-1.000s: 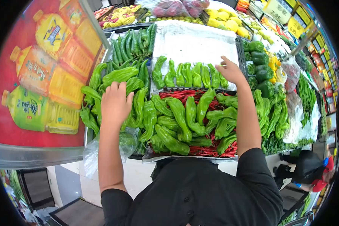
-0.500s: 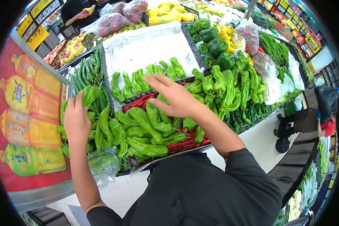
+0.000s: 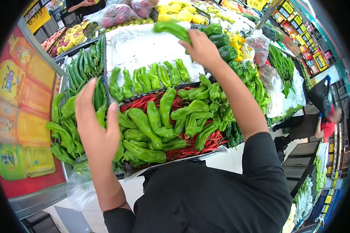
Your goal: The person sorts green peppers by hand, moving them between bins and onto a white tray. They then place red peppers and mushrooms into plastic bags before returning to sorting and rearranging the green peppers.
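My right hand (image 3: 202, 48) is closed on a green pepper (image 3: 171, 30), held above the right part of a white-lined crate (image 3: 134, 44). A row of green peppers (image 3: 153, 77) stands along the crate's near side. My left hand (image 3: 95, 120) has thumb and fingers apart and holds nothing, over the green peppers at the left. More long green peppers (image 3: 144, 123) lie nearer my body, on top of red chili peppers (image 3: 146, 101).
Dark green peppers (image 3: 83, 64) fill a crate at the left. Bell peppers (image 3: 221, 40) and leafy greens lie to the right. A clear plastic bag (image 3: 81, 184) hangs at the near edge. People stand at the upper left and far right (image 3: 328, 126).
My right hand has moved up and away and now holds a green pepper. My left hand has shifted nearer and right, off the peppers it was touching, with its fingers spread.
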Tool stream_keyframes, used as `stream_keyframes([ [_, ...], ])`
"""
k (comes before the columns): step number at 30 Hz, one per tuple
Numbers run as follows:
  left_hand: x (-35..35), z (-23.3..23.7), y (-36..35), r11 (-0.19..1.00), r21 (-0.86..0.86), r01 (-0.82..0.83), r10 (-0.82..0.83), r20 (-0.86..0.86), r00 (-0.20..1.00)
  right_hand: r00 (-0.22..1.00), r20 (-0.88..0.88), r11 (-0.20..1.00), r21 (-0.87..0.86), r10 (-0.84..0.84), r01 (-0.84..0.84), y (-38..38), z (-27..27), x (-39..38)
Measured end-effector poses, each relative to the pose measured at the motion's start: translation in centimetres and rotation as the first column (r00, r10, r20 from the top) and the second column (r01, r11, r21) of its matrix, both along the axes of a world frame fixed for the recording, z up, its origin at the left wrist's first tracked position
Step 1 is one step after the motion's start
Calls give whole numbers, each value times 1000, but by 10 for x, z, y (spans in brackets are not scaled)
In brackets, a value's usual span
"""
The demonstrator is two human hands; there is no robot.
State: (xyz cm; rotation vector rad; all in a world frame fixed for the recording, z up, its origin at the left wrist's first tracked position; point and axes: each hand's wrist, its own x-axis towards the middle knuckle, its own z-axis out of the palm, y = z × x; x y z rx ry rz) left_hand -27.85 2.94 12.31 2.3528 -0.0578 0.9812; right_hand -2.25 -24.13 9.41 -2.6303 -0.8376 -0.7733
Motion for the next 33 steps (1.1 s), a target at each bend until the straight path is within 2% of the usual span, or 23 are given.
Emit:
stream_keyframes([
  [2,-17,-14,12,986,-167,17,-35,-108,993,902,-372,975,-97,-221,199,-23,-18,49],
  [4,-36,-26,22,952,-306,0,-59,-182,982,753,-540,926,-186,-375,328,-36,-53,89],
  [5,-47,-33,26,927,-374,-12,-75,-219,973,713,-561,907,-234,-420,350,-42,-72,101],
  [9,-90,-57,46,923,-367,-118,-6,-319,948,634,-575,851,-429,-517,304,-54,-133,130],
  [12,-111,-61,52,922,-357,-150,10,-366,931,426,-671,794,-530,-607,297,-48,-148,126],
  [14,-118,-59,53,934,-326,-148,7,-396,918,428,-690,792,-600,-584,113,-51,-164,129],
  [16,-118,-59,53,923,-354,-150,0,-390,921,413,-704,783,-621,-578,39,-53,-181,132],
  [22,-111,-56,50,941,-329,-79,-55,-379,924,292,-783,836,-515,-549,191,-62,-177,124],
  [27,-105,-46,57,964,-265,-14,-88,-371,925,487,-705,824,-563,-516,58,-69,-185,131],
  [33,-102,-24,83,983,-176,-50,-13,-343,939,438,-654,767,-626,-616,144,-69,-189,132],
])
